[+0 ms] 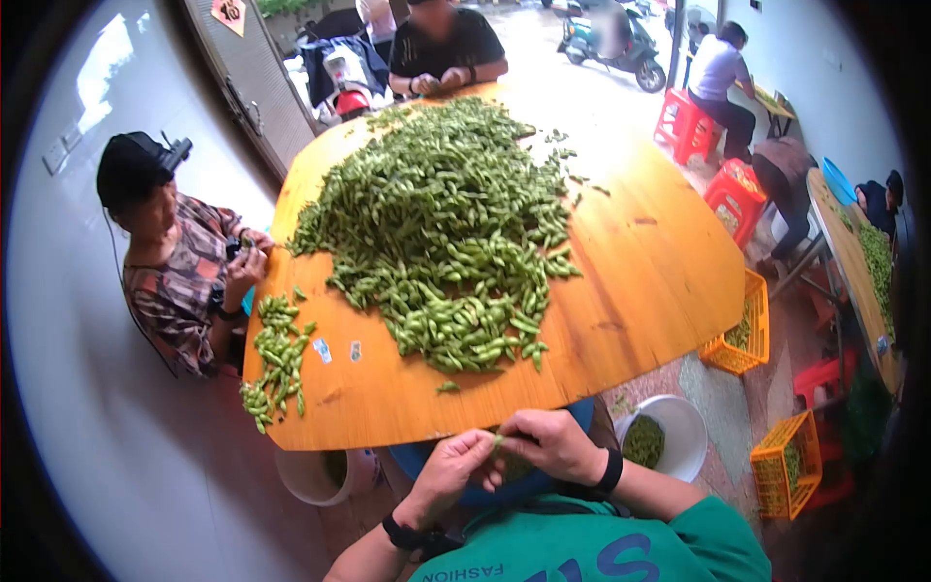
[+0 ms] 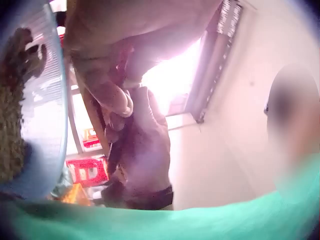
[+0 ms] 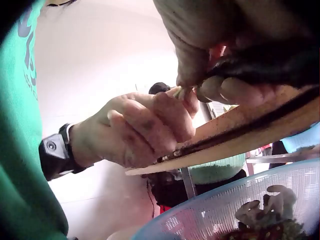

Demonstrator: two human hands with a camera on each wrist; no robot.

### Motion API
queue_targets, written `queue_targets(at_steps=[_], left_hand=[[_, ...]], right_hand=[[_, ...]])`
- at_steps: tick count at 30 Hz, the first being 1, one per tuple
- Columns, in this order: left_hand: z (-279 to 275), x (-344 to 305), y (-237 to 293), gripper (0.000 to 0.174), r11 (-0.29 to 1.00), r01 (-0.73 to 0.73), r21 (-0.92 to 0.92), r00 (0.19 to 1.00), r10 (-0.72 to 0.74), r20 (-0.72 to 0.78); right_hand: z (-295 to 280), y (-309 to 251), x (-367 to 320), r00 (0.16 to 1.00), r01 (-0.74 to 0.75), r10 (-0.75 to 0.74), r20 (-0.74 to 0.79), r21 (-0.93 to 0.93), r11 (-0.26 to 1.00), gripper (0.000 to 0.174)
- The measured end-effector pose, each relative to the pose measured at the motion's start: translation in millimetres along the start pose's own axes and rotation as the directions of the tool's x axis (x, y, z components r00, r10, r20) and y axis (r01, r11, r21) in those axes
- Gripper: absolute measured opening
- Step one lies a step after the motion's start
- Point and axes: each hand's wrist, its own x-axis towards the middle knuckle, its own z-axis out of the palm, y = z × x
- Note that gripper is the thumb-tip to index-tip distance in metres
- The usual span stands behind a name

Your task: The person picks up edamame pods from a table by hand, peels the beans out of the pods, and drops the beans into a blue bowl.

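Observation:
Just past the near table edge, both hands meet fingertip to fingertip. The left hand (image 1: 452, 470) pinches one end of a small green edamame pod (image 1: 498, 440) between thumb and fingers, and the right hand (image 1: 558, 444) pinches it from the other side. In the right wrist view, the pod (image 3: 178, 93) is mostly covered by fingertips, with the left hand (image 3: 142, 125) curled. Below the hands is a blue basket (image 1: 582, 413), mostly hidden in the head view. A large heap of edamame pods (image 1: 446, 213) covers the middle of the wooden table (image 1: 640, 281).
A smaller pile of pods (image 1: 279, 364) lies at the table's left edge, beside two small cards (image 1: 322, 350). White buckets (image 1: 690, 436) stand on the floor, with yellow crates (image 1: 759, 325) and red stools (image 1: 687, 126) to the right. Two people (image 1: 179, 257) sit around the table.

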Motion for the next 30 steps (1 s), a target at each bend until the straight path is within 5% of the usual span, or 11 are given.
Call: queue_targets(at_steps=[3, 9, 16, 19, 22, 24, 30], left_hand=[[-10.2, 3.6, -5.1, 0.032, 0.995, 0.092, -0.05, 0.99, -0.085, 0.116], [-3.3, 1.6, -2.2, 0.034, 0.983, 0.058, 0.176, 0.992, -0.077, 0.104], [-11.1, 1.7, -4.0, 0.033, 0.984, 0.175, 0.041, 0.922, -0.178, 0.344], [-7.0, 0.9, -4.2, 0.035, 0.985, 0.169, 0.045, 0.932, -0.175, 0.318], [6.0, -0.4, -8.1, 0.029, 0.992, 0.065, 0.106, 0.998, -0.064, -0.007], [8.3, -0.8, -11.6, 0.026, 0.99, 0.038, 0.134, 0.997, -0.03, -0.064], [-4.0, 1.4, -30.1, 0.02, 0.983, 0.06, 0.172, 0.983, -0.028, -0.181]], right_hand=[[-0.6, 2.2, -1.6, 0.999, 0.03, -0.029, 0.033, -0.044, 0.999, 0.013], [-8.5, 4.8, -5.5, 0.988, 0.057, -0.052, 0.146, -0.026, 0.998, 0.012], [-8.1, 8.1, -15.3, 0.971, 0.064, -0.069, 0.229, 0.029, 0.998, 0.013], [-6.0, 7.2, -15.5, 0.977, 0.089, -0.071, 0.202, -0.078, 0.993, 0.014], [3.0, 9.4, -17.9, 0.992, 0.062, -0.044, 0.117, -0.16, 0.985, 0.014], [7.7, 11.6, -19.4, 0.998, 0.021, -0.01, 0.069, -0.167, 0.986, 0.014], [10.3, 11.5, -24.9, 0.952, -0.297, 0.292, 0.091, 0.055, 0.953, 0.015]])
